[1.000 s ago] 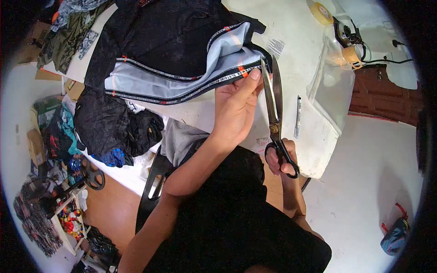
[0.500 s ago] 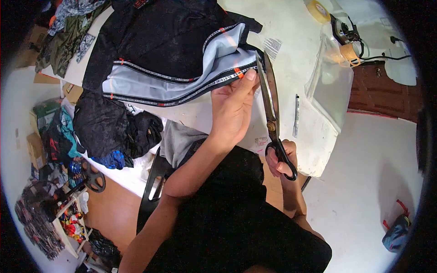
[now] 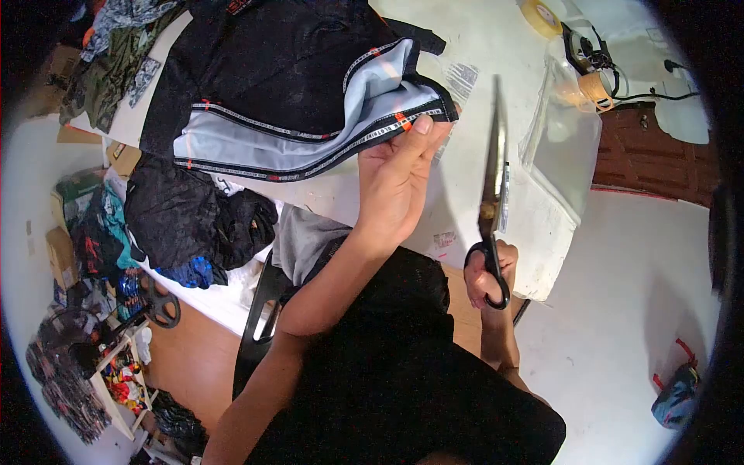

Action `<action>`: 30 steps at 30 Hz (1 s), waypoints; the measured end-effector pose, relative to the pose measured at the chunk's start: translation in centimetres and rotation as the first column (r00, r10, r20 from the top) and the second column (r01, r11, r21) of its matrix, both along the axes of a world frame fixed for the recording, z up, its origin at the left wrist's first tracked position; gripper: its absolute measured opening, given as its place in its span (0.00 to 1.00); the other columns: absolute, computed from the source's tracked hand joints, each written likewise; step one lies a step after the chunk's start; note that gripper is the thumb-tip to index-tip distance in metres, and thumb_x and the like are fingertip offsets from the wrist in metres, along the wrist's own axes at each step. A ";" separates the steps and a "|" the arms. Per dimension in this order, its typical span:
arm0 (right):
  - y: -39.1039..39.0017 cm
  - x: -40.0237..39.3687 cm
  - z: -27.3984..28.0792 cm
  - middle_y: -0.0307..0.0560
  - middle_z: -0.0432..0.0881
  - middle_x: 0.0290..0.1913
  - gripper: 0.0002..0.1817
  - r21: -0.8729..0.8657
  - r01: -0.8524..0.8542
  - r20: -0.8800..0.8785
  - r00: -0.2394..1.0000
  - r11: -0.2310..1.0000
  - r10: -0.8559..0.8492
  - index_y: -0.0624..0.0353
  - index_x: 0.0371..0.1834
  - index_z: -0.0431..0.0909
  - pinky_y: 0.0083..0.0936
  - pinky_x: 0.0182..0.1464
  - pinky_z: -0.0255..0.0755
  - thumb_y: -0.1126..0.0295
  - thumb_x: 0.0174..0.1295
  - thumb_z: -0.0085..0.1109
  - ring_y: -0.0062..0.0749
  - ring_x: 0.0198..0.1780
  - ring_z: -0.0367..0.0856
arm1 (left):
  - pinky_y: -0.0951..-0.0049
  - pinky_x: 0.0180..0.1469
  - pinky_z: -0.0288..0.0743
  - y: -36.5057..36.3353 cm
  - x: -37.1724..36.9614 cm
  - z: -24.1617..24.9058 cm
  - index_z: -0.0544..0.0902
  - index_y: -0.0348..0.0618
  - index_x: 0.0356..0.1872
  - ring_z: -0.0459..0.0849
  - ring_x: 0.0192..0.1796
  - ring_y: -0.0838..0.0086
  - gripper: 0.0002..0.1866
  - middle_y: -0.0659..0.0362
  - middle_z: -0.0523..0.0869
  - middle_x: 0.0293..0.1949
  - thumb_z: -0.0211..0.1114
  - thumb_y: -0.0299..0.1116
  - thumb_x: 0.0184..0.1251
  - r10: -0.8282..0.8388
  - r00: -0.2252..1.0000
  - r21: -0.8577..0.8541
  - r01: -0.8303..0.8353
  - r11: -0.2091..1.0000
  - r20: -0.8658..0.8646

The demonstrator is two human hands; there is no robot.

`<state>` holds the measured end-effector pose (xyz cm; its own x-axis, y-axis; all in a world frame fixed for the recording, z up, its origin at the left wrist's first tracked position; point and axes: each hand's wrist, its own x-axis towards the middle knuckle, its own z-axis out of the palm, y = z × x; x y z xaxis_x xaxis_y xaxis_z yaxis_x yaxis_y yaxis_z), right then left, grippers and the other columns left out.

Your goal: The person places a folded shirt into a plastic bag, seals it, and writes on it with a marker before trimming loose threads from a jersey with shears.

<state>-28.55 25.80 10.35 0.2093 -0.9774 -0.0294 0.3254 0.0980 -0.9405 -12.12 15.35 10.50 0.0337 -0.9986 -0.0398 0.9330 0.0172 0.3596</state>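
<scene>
A black garment (image 3: 271, 70) lies over the table, its hem turned to show a pale grey inside and black tape with white lettering and orange marks. My left hand (image 3: 395, 182) pinches the taped hem near its right corner, thumb on top. To the right, my right hand (image 3: 490, 273) grips the black handles of a pair of scissors (image 3: 492, 186). Their blades are together and point away from me, apart from the cloth. Beneath the blades, partly hidden, is a pen (image 3: 505, 209) on the table.
The white table (image 3: 535, 263) bears a clear plastic sheet (image 3: 554, 147), a tape roll (image 3: 542, 18) and an orange-tan ring-shaped item (image 3: 595, 93). Dark clothes (image 3: 194, 217) are heaped below its left edge. A handwheel (image 3: 161, 302) stands lower left. A small bag (image 3: 676, 397) is at far right.
The scissors have moved right, away from the hem corner, and their blades have closed. My left hand keeps its pinch on the garment with little movement.
</scene>
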 end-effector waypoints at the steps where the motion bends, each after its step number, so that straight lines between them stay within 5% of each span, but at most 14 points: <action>1: 0.2 0.0 0.2 0.39 0.69 0.08 0.19 0.026 0.063 -0.052 0.997 0.998 -0.062 0.65 0.14 0.72 0.13 0.07 0.57 0.64 0.53 0.68 0.19 0.05 0.67 | 0.68 0.65 0.69 0.0 0.0 -0.1 0.82 0.38 0.43 0.81 0.55 0.68 0.07 0.54 0.84 0.46 0.58 0.25 0.68 -0.001 1.000 0.001 0.001 1.000 -0.001; 3: -0.3 -0.1 -0.1 0.39 0.69 0.08 0.23 -0.021 0.056 0.073 0.996 0.998 -0.054 0.63 0.13 0.69 0.13 0.07 0.58 0.59 0.51 0.69 0.19 0.06 0.67 | 0.66 0.66 0.68 0.0 -0.1 -0.6 0.82 0.38 0.42 0.80 0.55 0.68 0.07 0.55 0.84 0.45 0.58 0.25 0.68 -0.008 1.000 0.008 0.008 1.000 0.005; 12: -0.5 0.6 -0.4 0.37 0.72 0.11 0.27 0.089 -0.222 0.042 0.975 0.971 0.219 0.60 0.19 0.71 0.13 0.14 0.64 0.47 0.45 0.72 0.19 0.11 0.71 | 0.65 0.65 0.70 -0.1 -0.1 -1.6 0.81 0.35 0.43 0.80 0.56 0.68 0.09 0.52 0.83 0.48 0.57 0.27 0.69 0.013 0.999 -0.018 -0.012 1.000 0.048; 17: 0.1 0.7 -1.2 0.37 0.72 0.11 0.29 0.074 -0.195 0.033 0.981 0.978 0.193 0.60 0.19 0.71 0.14 0.14 0.65 0.44 0.44 0.72 0.20 0.11 0.72 | 0.67 0.60 0.73 0.1 0.0 -0.5 0.79 0.32 0.48 0.79 0.56 0.69 0.11 0.48 0.80 0.54 0.53 0.28 0.71 0.029 0.996 -0.011 -0.028 1.000 0.090; 19: 0.1 0.7 -1.1 0.37 0.72 0.11 0.30 0.090 -0.185 0.033 0.983 0.979 0.182 0.60 0.17 0.71 0.14 0.14 0.65 0.44 0.43 0.73 0.20 0.11 0.72 | 0.66 0.59 0.73 0.1 0.1 0.4 0.80 0.43 0.40 0.81 0.49 0.76 0.06 0.62 0.83 0.44 0.56 0.22 0.68 -0.002 0.998 0.081 -0.003 0.997 0.061; 23: -0.2 0.5 -0.6 0.38 0.72 0.11 0.29 0.119 -0.191 0.074 0.980 0.974 0.183 0.59 0.16 0.70 0.14 0.13 0.64 0.45 0.44 0.73 0.20 0.11 0.72 | 0.68 0.59 0.72 0.0 0.0 -0.4 0.80 0.44 0.40 0.81 0.48 0.77 0.06 0.62 0.83 0.43 0.57 0.22 0.67 0.011 0.999 -0.006 -0.011 1.000 0.039; 25: -0.3 0.4 -0.8 0.39 0.72 0.11 0.27 0.102 -0.176 0.048 0.984 0.979 0.172 0.59 0.16 0.70 0.14 0.11 0.62 0.49 0.44 0.74 0.20 0.10 0.71 | 0.69 0.57 0.73 0.0 -0.1 -1.1 0.80 0.36 0.46 0.80 0.53 0.71 0.10 0.50 0.82 0.50 0.55 0.28 0.70 0.048 0.995 -0.040 -0.045 0.998 0.089; 30: 0.1 0.7 0.0 0.39 0.71 0.08 0.20 0.141 -0.136 -0.003 0.990 0.981 0.138 0.60 0.14 0.71 0.14 0.08 0.58 0.61 0.49 0.72 0.20 0.07 0.70 | 0.68 0.59 0.72 0.0 -0.1 -1.3 0.81 0.37 0.46 0.80 0.53 0.70 0.09 0.51 0.83 0.49 0.55 0.27 0.70 0.030 0.995 -0.005 -0.030 1.000 0.092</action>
<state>-27.81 25.93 10.31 0.3400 -0.9254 -0.1673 0.2878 0.2718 -0.9183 -12.22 15.36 9.18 0.0669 -0.9973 -0.0317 0.8948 0.0459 0.4442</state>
